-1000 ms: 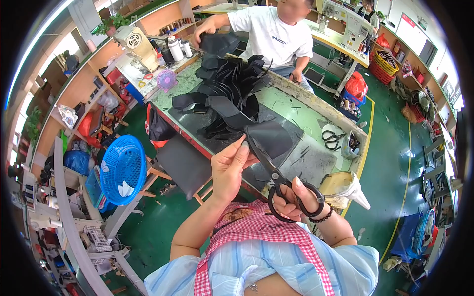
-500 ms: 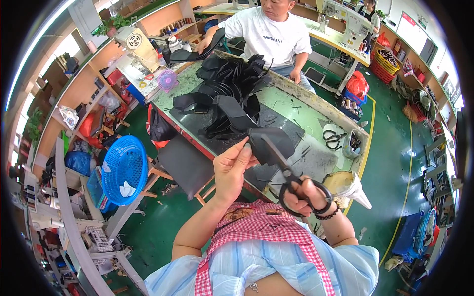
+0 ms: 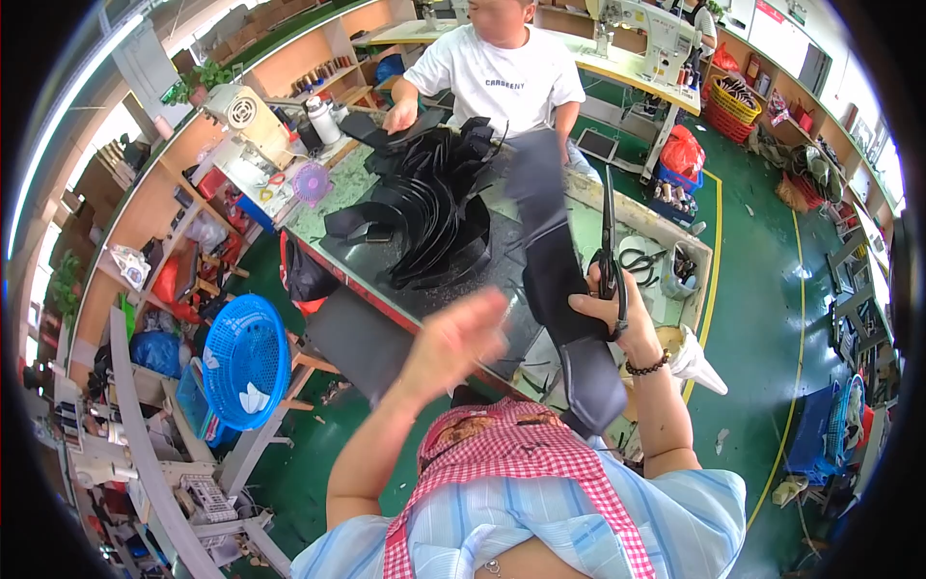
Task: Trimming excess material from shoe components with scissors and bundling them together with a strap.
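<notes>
My right hand (image 3: 625, 307) grips black-handled scissors (image 3: 609, 227), their blades pointing away from me. The same hand also holds a long, bent black leather-like piece (image 3: 552, 280) by its edge. The piece stretches from near my apron to above the worktable, its far end blurred. My left hand (image 3: 455, 340) is raised to the left of the piece with nothing in it; its fingers look stretched out but are smeared by motion. Beyond my hands, a pile of similar black pieces (image 3: 434, 207) lies on the worktable (image 3: 666, 314).
A co-worker in a white shirt (image 3: 506, 72) sits across, one hand on the pile's far end. Spare scissors (image 3: 639, 261) and a plastic container (image 3: 681, 270) lie at the right. A blue basket (image 3: 246, 357), a stool (image 3: 357, 333) and a sewing machine (image 3: 253, 116) are leftward.
My left hand has let go of the black piece and moved away from it. My right hand now holds the piece with the scissors, which have swung upright. The co-worker's piece came down onto the pile.
</notes>
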A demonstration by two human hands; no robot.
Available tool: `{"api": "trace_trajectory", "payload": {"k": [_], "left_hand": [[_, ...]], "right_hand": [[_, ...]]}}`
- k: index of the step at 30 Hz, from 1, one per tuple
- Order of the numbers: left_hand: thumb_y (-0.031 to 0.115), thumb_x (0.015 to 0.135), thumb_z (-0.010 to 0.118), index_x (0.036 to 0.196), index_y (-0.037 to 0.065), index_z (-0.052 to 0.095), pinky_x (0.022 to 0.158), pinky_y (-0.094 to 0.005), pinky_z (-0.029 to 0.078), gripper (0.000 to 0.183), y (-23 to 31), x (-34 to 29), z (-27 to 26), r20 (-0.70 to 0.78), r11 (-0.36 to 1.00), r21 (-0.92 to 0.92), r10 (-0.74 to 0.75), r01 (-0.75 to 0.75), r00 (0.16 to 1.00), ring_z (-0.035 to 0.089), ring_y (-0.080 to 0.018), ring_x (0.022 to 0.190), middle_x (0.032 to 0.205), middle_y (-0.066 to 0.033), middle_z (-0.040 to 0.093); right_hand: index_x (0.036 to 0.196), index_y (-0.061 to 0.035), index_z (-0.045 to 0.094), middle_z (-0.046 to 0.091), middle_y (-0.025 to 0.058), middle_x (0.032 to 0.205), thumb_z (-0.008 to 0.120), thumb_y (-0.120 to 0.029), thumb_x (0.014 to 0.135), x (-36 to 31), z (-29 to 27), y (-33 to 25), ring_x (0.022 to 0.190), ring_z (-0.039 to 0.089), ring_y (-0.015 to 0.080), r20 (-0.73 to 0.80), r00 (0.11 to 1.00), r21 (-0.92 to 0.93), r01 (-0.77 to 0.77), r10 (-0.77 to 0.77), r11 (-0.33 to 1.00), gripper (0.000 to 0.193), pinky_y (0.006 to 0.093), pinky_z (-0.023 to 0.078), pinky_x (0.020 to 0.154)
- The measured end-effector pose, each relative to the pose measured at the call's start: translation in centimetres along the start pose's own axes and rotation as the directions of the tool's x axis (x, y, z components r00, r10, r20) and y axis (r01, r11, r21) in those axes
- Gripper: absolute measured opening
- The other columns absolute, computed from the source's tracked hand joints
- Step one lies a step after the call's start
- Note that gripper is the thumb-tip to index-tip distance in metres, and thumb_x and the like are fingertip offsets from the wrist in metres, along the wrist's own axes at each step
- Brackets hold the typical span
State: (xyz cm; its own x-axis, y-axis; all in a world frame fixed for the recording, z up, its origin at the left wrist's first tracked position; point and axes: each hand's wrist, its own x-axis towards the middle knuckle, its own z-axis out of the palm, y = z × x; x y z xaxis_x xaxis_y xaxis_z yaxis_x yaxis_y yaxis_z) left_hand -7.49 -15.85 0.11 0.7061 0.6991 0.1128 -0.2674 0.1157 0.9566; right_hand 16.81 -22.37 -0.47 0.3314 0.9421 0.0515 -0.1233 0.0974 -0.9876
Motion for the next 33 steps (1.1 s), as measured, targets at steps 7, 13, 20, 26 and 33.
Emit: {"api": "trace_trajectory", "payload": {"k": [7,13,20,26,33], "left_hand": [[0.012,0.088,0.059,0.116,-0.002,0.053,0.075,-0.0268,0.052,0.033,4.8,3.3,-2.3,-0.286,0.975,0.13,0.212,-0.182,0.934,0.062,-0.0137,0.082,0.098,-0.0085,0.063],[0.011,0.09,0.055,0.109,-0.001,0.058,0.063,-0.0292,0.057,0.023,5.5,2.9,-2.2,-0.288,0.99,0.046,0.143,-0.135,0.947,0.066,-0.0167,0.071,0.085,-0.0088,0.066],[0.012,0.09,0.055,0.11,0.0,0.058,0.062,-0.031,0.058,0.024,4.4,2.1,-2.2,-0.357,0.964,-0.124,0.177,-0.234,0.917,0.066,-0.0189,0.071,0.085,-0.0093,0.065],[0.014,0.09,0.054,0.109,0.0,0.057,0.062,-0.0305,0.058,0.023,3.6,2.6,-0.7,-0.372,0.941,-0.206,0.177,-0.267,0.911,0.067,-0.0186,0.072,0.086,-0.0087,0.065],[0.012,0.092,0.051,0.111,-0.001,0.056,0.064,-0.0312,0.059,0.023,3.8,1.8,0.4,-0.344,0.92,-0.225,0.234,-0.322,0.909,0.067,-0.0188,0.074,0.089,-0.0103,0.065]], "right_hand": [[0.08,-0.0081,0.045,0.045,-0.0041,0.074,0.076,-0.006,0.064,-1.1,0.1,0.7,0.069,0.041,0.0046,0.178,0.981,-0.283,-0.023,0.076,0.959,0.035,0.0203,0.035,0.062],[0.08,-0.0075,0.046,0.043,-0.0051,0.071,0.075,-0.01,0.067,-0.9,-0.4,0.8,0.065,0.039,0.0045,0.23,0.971,-0.342,0.022,0.061,0.939,0.031,0.0212,0.035,0.057],[0.075,-0.002,0.045,0.047,0.0021,0.058,0.075,-0.043,0.069,-0.6,-0.7,-0.1,0.051,0.046,0.0141,-0.112,0.94,-0.594,0.197,-0.323,0.78,0.051,0.0265,0.037,0.048],[0.092,-0.0021,0.045,0.043,0.0015,0.073,0.021,-0.087,0.068,-5.2,3.4,-2.4,0.062,0.046,0.0105,0.857,0.493,0.058,-0.381,0.149,0.923,0.092,0.0217,0.04,0.057],[0.084,-0.0058,0.042,0.039,-0.0012,0.066,0.016,-0.088,0.068,-5.2,5.5,-1.4,0.054,0.041,0.0089,0.909,0.404,0.162,-0.563,0.098,0.811,0.088,0.0199,0.036,0.049]]}}
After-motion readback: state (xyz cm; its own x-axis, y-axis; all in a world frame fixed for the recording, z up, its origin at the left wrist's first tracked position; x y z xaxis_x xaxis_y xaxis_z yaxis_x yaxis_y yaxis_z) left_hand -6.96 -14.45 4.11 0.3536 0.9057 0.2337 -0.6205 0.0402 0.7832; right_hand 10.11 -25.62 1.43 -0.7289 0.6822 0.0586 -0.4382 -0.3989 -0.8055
